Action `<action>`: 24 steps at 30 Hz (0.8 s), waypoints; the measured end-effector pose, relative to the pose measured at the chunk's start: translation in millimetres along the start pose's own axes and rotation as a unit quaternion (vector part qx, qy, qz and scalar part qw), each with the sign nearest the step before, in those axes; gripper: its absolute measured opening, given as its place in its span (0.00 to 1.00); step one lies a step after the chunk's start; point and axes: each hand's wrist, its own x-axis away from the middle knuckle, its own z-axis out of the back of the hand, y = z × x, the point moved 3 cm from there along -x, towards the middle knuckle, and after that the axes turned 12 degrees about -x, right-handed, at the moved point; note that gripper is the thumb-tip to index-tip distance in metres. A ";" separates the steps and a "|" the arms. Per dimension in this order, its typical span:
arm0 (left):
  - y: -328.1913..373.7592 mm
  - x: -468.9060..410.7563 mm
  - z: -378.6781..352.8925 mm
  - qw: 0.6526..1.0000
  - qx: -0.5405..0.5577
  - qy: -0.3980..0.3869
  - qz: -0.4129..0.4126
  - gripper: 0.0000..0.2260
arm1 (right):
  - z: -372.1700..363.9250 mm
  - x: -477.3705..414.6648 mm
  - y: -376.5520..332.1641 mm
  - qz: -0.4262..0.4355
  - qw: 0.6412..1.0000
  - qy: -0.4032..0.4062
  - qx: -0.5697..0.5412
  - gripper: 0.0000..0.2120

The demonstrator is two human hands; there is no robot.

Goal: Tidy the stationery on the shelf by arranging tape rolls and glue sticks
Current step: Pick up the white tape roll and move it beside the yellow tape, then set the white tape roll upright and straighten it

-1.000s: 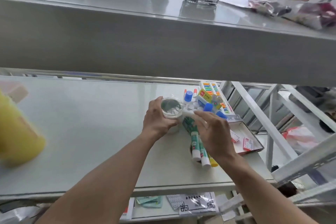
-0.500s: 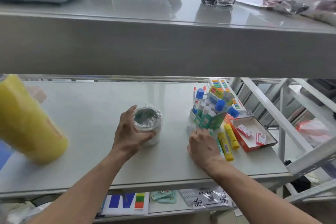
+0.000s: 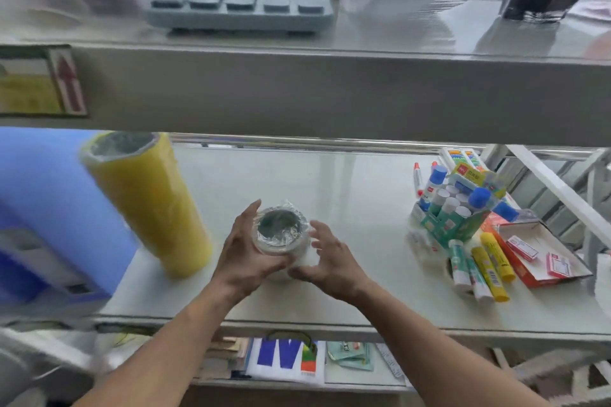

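Head view: fingers [image 3: 246, 228] around tape stack [image 3: 281, 235]

Wrapped clear tape stack [image 3: 281, 236] upright mid-shelf, glue sticks [image 3: 476, 266] lying far right

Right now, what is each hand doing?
Left hand: closed around the wrapped tape stack.
Right hand: open beside the stack, not clearly gripping.

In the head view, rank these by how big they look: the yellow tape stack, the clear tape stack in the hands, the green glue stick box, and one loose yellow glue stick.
1. Yellow tape stack, clearly largest.
2. and 3. Clear tape stack and green glue stick box look similar; hands hide part of the stack, so no ranking.
4. Yellow glue stick, smallest.
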 end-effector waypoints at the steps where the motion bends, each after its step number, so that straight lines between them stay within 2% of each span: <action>1: -8.4 2.0 6.4 1.000 0.011 -0.001 0.003 0.56 | -14.6 -3.2 -1.9 0.017 1.000 0.004 -0.024 0.39; 3: -30.1 7.9 13.0 0.998 0.061 -0.015 0.013 0.59 | -36.6 -7.1 -7.6 0.053 0.997 0.025 -0.046 0.36; 5: -55.7 15.1 12.4 0.988 0.138 -0.048 0.043 0.60 | -50.4 -8.1 -9.5 0.065 0.995 0.045 -0.063 0.37; 7: -72.0 21.0 8.4 0.983 0.159 -0.078 0.050 0.52 | -58.1 -9.2 -5.1 0.050 0.995 0.049 -0.065 0.38; 10: -75.6 22.4 6.8 0.989 0.121 -0.072 0.041 0.34 | -61.9 -10.4 1.3 0.026 0.997 0.064 -0.036 0.39; 13: -78.9 18.3 7.2 0.990 0.120 -0.066 0.042 0.27 | -64.2 -10.9 2.3 0.006 0.996 0.079 -0.041 0.39; 24: -81.6 13.6 12.3 0.988 0.129 -0.074 0.033 0.23 | -67.6 -4.7 -9.3 -0.010 0.995 0.076 -0.066 0.39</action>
